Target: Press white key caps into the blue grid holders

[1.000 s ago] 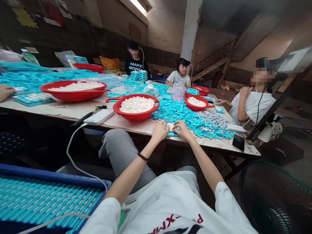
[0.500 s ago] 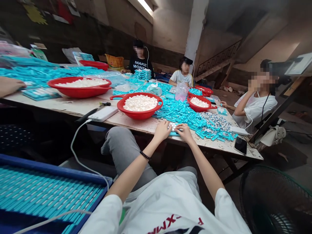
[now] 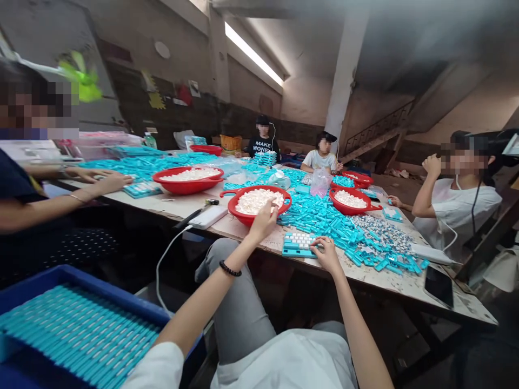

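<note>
My left hand (image 3: 264,220) reaches over the near rim of a red colander (image 3: 247,217) heaped with small white plastic pieces (image 3: 256,201). Its fingers are stretched towards the pieces and apart; nothing can be made out in them. On the table edge lies a flat light-blue plastic frame (image 3: 298,252) with rows of white pieces set in its upper part. My right hand (image 3: 327,253) has its thumb and fingers closed at the frame's right edge. Whether a small piece is also between those fingertips is hidden.
Loose blue plastic parts (image 3: 320,219) pile behind the frame, with small white-and-blue bits (image 3: 379,232) to the right. A power bank (image 3: 208,216) and a phone (image 3: 438,286) lie near the edge. A blue crate (image 3: 60,273) of stacked blue parts stands lower left. Several co-workers sit around the table.
My left hand has left the blue frame and moved up and left to the colander. My right hand stays at the frame. The view has swung left, bringing a co-worker into sight there.
</note>
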Available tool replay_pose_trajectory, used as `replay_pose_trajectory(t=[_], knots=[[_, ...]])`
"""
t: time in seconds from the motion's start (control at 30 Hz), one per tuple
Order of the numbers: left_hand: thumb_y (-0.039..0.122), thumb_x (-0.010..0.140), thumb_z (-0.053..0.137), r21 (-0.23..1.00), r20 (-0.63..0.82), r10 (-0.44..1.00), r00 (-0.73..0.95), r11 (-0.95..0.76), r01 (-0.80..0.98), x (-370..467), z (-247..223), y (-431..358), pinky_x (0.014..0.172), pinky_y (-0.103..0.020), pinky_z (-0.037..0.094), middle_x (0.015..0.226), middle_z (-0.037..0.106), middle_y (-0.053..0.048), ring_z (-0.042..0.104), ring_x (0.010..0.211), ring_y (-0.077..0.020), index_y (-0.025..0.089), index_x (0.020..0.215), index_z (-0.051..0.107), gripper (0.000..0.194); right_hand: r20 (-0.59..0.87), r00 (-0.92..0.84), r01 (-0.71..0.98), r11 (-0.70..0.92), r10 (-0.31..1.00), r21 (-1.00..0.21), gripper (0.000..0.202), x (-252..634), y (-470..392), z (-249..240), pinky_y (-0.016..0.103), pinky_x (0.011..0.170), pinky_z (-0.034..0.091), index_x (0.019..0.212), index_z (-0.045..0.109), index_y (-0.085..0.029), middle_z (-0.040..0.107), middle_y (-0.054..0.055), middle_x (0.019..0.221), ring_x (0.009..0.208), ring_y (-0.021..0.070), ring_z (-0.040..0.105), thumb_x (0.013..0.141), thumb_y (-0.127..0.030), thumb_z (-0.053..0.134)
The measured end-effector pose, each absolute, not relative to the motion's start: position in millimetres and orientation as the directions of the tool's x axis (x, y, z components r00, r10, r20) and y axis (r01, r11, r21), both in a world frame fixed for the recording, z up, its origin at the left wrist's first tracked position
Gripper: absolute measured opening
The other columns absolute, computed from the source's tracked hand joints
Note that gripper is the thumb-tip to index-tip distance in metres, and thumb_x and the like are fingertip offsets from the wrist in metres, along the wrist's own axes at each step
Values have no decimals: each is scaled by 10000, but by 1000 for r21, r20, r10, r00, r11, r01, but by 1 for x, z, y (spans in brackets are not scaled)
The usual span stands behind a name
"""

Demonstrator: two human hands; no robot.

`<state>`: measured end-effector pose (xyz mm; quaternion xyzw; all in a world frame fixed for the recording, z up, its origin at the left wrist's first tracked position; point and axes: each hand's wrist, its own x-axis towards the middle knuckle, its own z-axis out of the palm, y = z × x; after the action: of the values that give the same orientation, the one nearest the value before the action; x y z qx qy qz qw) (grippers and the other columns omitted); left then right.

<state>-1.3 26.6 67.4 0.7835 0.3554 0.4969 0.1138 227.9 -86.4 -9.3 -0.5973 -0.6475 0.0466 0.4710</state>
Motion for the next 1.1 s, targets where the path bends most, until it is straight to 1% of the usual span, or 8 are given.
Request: replay_pose_trajectory(t=[0.07,0.13,0.2,0.27,0.4,0.67,0.8,1.1], knots=[[327,982,353,495,680,702,214,-654,572,-25,87,52,1024,-408,460,1232,662,-147,619,1161,-261,144,1428,410,486,541,156,710,287,826,-643,77,228,-86,-10,453,1020,372,845,724,-232,646,88,1076,1136,297,525,842,-273,660],[292,923,431,419,576,790,210,-506,754,-47,100,80,1050,-410,435,1279,647,-163,593,1214,-290,131,1402,457,507,541,161,703,289,826,-650,80,227,-87,-9,449,1028,374,848,722,-231,647,87,1077,1139,292,531,842,-266,651],[251,837,503,352,423,881,212,-375,858,-63,108,106,1020,-391,457,1224,684,-162,608,1197,-306,144,1219,619,414,544,175,702,284,821,-653,82,226,-88,-8,446,1033,379,845,728,-231,650,87,1080,1141,290,537,840,-254,649],[219,729,570,340,354,909,219,-343,876,-72,111,125,893,-379,525,947,754,-148,693,1005,-320,156,933,710,256,549,187,706,277,815,-652,82,223,-88,-8,444,1029,391,835,740,-236,655,88,1083,1139,291,544,831,-231,658],[183,553,636,321,304,927,219,-316,893,-72,107,147,747,-388,550,672,719,-103,717,797,-337,197,654,666,106,566,177,727,280,805,-626,106,219,-86,-9,452,1022,407,851,757,-265,663,82,1107,1145,296,545,804,-188,701],[239,648,634,344,339,901,272,-388,855,-72,101,148,809,-342,531,917,768,-108,701,979,-301,209,789,687,154,552,193,684,292,811,-669,104,219,-86,-9,453,1024,418,833,747,-269,667,62,1103,1137,286,546,792,-176,728],[310,725,613,400,317,889,329,-440,804,-70,104,142,812,-312,530,943,775,-78,715,926,-258,216,904,696,219,560,185,693,296,808,-657,101,219,-86,-9,453,1020,415,846,748,-264,670,72,1082,1127,295,553,801,-180,714],[191,605,643,520,104,878,468,-449,727,-71,118,138,758,-244,530,819,785,24,718,906,-240,227,793,723,207,571,139,739,299,809,-604,168,216,-90,-6,479,1006,425,894,764,-287,651,74,1114,1138,302,550,833,-177,653]])
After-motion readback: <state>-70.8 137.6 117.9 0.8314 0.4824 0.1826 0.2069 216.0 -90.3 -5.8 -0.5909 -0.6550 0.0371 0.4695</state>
